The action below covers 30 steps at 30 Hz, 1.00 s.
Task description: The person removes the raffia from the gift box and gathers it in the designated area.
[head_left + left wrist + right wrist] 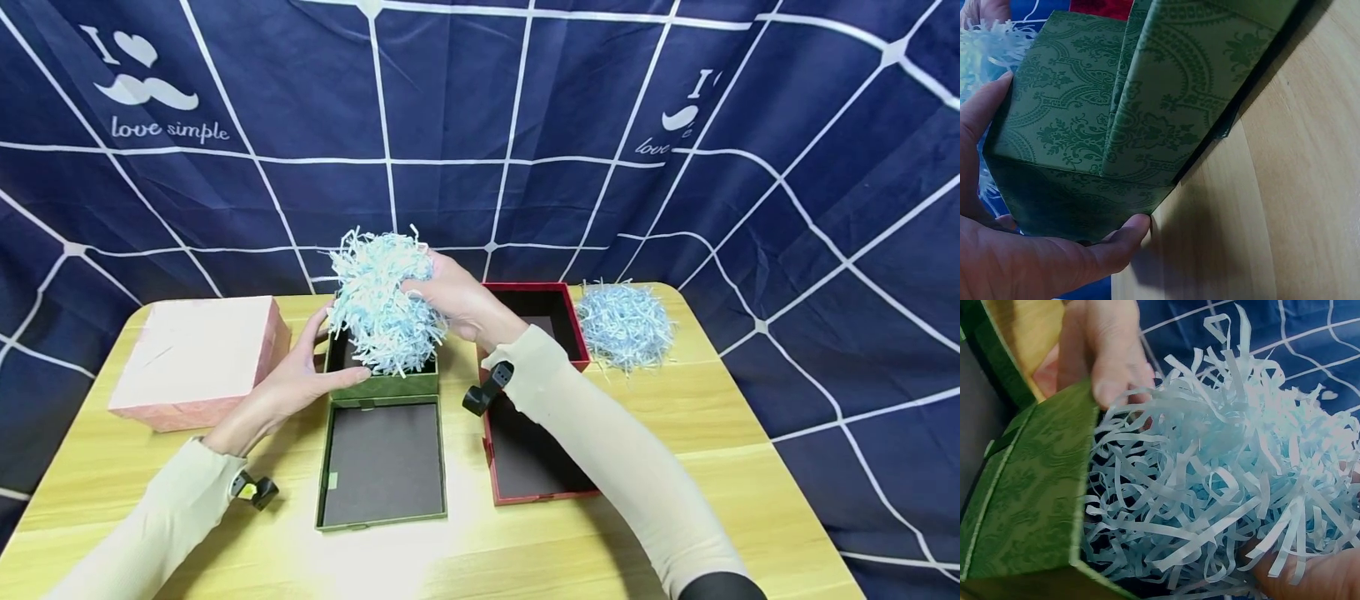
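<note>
A fluffy bundle of pale blue shredded paper (pixel 382 296) is held in my right hand (pixel 471 302), over the open mouth of a green patterned box (pixel 397 385). In the right wrist view the paper strips (pixel 1210 481) spill over the box rim. My left hand (pixel 296 383) grips the green box from its left side, thumb along the near edge and fingers toward the far side. The left wrist view has the box's patterned outer wall (pixel 1072 106) between thumb and fingers. Its hinged lid (pixel 386 462) lies folded back on the table with the dark inside facing up.
To the right stands an open red box (pixel 577 333), its lid folded toward me and partly behind my right sleeve. A second heap of blue shredded paper (pixel 626 325) lies farther right. At the left sits a pink box (pixel 195 350). Navy checked cloth (pixel 450 117) hangs behind the table.
</note>
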Tool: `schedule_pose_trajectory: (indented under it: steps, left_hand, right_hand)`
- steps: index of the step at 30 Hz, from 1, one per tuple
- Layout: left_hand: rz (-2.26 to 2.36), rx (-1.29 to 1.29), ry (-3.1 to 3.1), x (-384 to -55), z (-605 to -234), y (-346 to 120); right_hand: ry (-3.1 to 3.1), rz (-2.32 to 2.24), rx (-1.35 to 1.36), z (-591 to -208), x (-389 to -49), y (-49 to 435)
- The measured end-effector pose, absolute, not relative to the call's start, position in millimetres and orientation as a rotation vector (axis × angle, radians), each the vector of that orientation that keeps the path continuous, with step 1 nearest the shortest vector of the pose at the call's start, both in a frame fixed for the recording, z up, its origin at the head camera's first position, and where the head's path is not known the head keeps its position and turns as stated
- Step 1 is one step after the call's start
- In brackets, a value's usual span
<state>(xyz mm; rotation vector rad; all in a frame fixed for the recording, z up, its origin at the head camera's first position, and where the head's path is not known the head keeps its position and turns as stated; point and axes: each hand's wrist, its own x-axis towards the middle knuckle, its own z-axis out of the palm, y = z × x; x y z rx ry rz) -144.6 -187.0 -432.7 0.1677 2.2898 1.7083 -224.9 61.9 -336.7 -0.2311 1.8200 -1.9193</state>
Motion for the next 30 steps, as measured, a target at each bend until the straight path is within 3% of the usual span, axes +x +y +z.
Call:
schedule_pose_trajectory:
  steps: [30]
  left_hand:
    - [1.691,0.218,2.348,-142,-436,-189]
  right_hand:
    - [1.828,-2.023,-0.235,-285,-199,141]
